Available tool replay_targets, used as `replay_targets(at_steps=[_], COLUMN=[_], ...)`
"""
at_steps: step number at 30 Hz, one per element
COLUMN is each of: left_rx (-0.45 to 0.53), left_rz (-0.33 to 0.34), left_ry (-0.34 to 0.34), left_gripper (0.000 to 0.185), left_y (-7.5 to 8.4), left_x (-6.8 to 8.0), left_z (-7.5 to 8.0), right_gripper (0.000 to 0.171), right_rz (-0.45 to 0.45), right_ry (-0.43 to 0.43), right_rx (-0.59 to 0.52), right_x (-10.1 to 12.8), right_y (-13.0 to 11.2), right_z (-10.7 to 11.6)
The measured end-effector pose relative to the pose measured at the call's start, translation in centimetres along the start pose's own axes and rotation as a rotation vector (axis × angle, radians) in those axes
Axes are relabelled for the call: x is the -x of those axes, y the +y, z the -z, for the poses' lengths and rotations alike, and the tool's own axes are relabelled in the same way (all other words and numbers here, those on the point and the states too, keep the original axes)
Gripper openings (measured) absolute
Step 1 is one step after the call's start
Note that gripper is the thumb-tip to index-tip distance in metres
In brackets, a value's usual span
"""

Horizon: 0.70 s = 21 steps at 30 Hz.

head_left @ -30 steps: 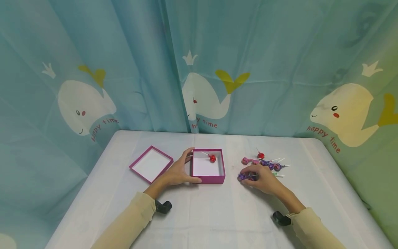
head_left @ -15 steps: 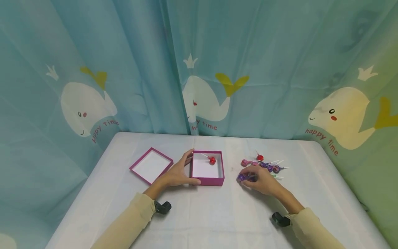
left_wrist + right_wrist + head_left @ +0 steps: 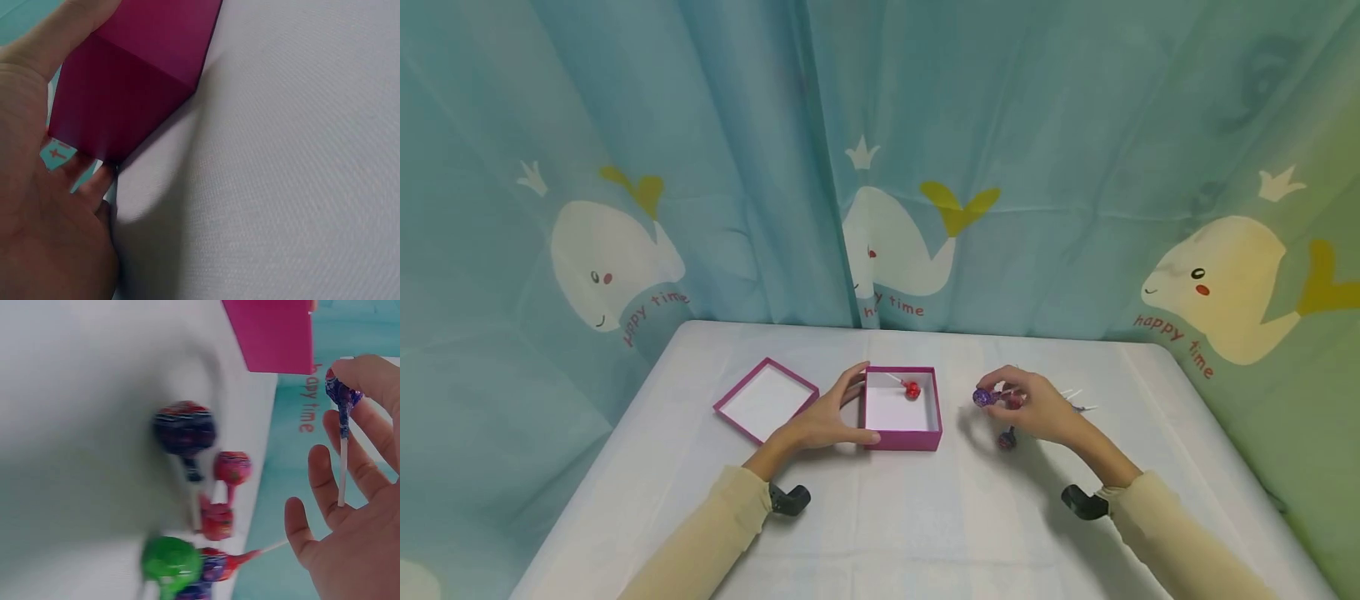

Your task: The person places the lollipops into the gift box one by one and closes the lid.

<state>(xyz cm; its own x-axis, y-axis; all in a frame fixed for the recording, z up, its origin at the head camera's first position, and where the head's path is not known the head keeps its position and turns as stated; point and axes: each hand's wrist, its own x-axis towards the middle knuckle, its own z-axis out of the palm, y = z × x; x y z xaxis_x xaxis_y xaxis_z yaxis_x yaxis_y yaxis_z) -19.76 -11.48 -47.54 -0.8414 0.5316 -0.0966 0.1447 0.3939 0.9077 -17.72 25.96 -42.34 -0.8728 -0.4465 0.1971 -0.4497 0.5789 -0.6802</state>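
Note:
My left hand (image 3: 820, 422) grips the left side of an open magenta box (image 3: 902, 441), thumb at the front and fingers toward the back. One red lollipop (image 3: 912, 390) lies inside on the white bottom. Between thumb and fingertips my right hand (image 3: 1043, 408) pinches a purple-wrapped lollipop (image 3: 982, 397), raised off the table to the right of the box. The right wrist view shows its white stick pointing toward the palm. Below that hand lies a dark blue and red lollipop (image 3: 1007, 439). Other lollipops are partly hidden behind the hand.
The box's lid (image 3: 766, 402) lies to the left, its white inside up. The right wrist view has a green lollipop (image 3: 172, 559) and a pink one (image 3: 232, 467) among several on the white table (image 3: 880, 517). A whale-print curtain (image 3: 760, 167) hangs behind.
My right hand has lifted the purple lollipop off the table, uncovering the dark blue and red one. My left hand stays on the box.

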Motion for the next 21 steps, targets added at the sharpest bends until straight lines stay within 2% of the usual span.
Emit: replay_targets(at_steps=[8, 21], left_rx=[-0.003, -0.003], left_rz=[0.0, -0.013], left_ry=[0.023, 0.032], left_gripper=[0.115, 0.116], left_y=[0.0, -0.2], left_x=[0.0, 0.1], left_z=[-0.1, -0.3], right_gripper=[0.028, 0.028], right_rz=[-0.005, 0.054], right_ry=[-0.012, -0.009], right_rx=[0.008, -0.016], right_x=[-2.3, -6.2], right_y=[-1.8, -3.6], right_z=[0.8, -1.6])
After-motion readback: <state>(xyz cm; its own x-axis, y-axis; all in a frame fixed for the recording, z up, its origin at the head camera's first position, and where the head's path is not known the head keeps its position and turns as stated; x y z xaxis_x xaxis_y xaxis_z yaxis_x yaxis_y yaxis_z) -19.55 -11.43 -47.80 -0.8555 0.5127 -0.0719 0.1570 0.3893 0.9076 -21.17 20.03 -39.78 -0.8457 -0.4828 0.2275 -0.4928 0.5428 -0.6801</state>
